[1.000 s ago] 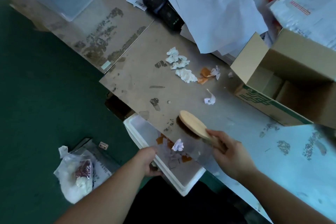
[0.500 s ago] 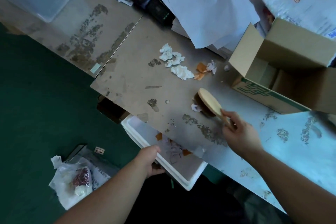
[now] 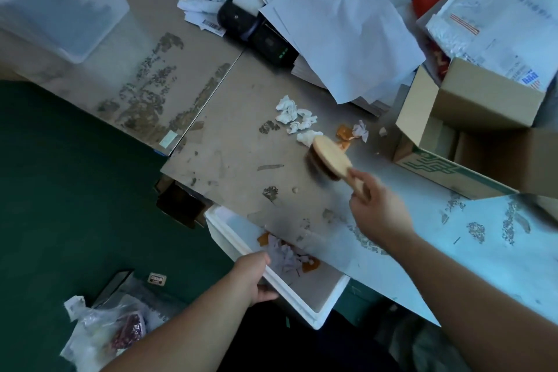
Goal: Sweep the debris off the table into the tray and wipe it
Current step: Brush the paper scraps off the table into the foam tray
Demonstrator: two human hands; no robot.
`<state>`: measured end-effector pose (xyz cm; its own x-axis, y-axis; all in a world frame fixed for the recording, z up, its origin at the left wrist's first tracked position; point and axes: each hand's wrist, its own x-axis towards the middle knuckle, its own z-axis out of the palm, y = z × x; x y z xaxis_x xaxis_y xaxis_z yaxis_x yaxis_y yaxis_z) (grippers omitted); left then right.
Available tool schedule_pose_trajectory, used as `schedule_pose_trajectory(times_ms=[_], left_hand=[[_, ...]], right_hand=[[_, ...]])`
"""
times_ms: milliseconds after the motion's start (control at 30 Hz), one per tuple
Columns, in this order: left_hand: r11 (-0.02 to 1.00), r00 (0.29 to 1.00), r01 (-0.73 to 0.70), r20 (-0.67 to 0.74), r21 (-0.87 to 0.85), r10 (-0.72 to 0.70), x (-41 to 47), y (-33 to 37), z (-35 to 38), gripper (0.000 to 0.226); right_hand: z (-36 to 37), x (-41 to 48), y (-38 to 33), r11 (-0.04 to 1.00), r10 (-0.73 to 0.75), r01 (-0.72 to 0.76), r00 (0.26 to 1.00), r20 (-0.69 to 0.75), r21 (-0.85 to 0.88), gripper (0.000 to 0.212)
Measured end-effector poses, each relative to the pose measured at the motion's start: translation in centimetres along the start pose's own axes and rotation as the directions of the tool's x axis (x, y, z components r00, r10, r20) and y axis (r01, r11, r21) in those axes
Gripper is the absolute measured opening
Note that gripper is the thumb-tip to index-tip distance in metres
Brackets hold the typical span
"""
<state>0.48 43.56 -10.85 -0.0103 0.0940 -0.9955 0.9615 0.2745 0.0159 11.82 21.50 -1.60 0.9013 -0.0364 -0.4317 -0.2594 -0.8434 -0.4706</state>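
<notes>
My right hand (image 3: 377, 214) grips the handle of a wooden brush (image 3: 330, 157), whose dark bristles rest on the table (image 3: 235, 142) just below a cluster of crumpled white paper scraps (image 3: 294, 118) and orange bits (image 3: 344, 133). My left hand (image 3: 253, 276) holds the near rim of a white foam tray (image 3: 302, 296) tucked under the table's front edge. White and orange scraps (image 3: 290, 257) lie inside the tray.
An open cardboard box (image 3: 471, 136) stands right of the debris. Loose paper sheets (image 3: 341, 27), a black device (image 3: 256, 30) and a clear plastic bin (image 3: 57, 3) crowd the back. A plastic bag (image 3: 102, 332) lies on the green floor.
The brush went from the table's front edge, near the tray, back up to the far debris cluster. The lone white scrap in mid-table is gone. My left hand kept holding the tray.
</notes>
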Motion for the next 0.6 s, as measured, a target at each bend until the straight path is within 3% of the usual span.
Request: schedule_pose_trajectory(times_ms=[233, 367, 600], left_hand=[[1.000, 1.000, 0.006, 0.029, -0.010, -0.006, 0.2, 1.0, -1.2, 0.017], [1.000, 0.999, 0.024, 0.023, 0.012, -0.024, 0.0, 1.7, -1.5, 0.032], [0.998, 0.998, 0.048, 0.029, 0.030, -0.049, 0.1, 2.6, -1.8, 0.030]], right_hand=[[-0.8, 3.1, -3.6, 0.992, 0.031, -0.034, 0.999, -0.030, -0.118, 0.058], [0.7, -0.4, -3.3, 0.991, 0.057, -0.056, 0.998, 0.008, -0.122, 0.053], [3.4, -8.5, -1.7, 0.990, 0.041, -0.027, 0.995, 0.096, -0.136, 0.053]])
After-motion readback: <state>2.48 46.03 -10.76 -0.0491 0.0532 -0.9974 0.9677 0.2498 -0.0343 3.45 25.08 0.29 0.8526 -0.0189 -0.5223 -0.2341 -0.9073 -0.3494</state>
